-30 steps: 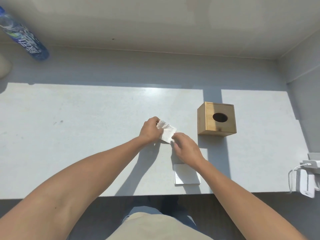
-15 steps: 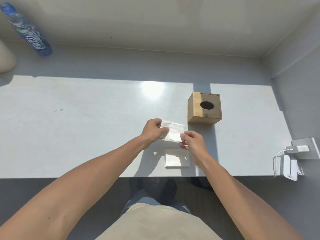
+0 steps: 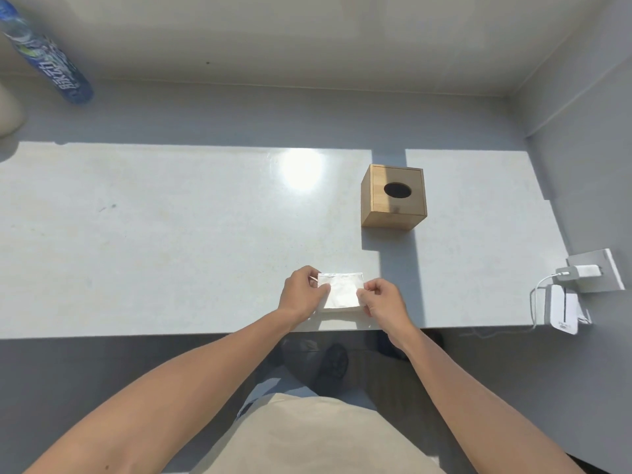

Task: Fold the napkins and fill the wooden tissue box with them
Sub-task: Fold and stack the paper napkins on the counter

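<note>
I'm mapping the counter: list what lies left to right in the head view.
Blue plastic bottle → left hand → folded white napkin → right hand → white charger block.

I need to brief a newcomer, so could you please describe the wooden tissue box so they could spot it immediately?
Start on the pale table and look toward its right half. The wooden tissue box stands there alone, beyond the hands: a tan cube, the only wooden thing, with a dark oval hole on top.
</note>
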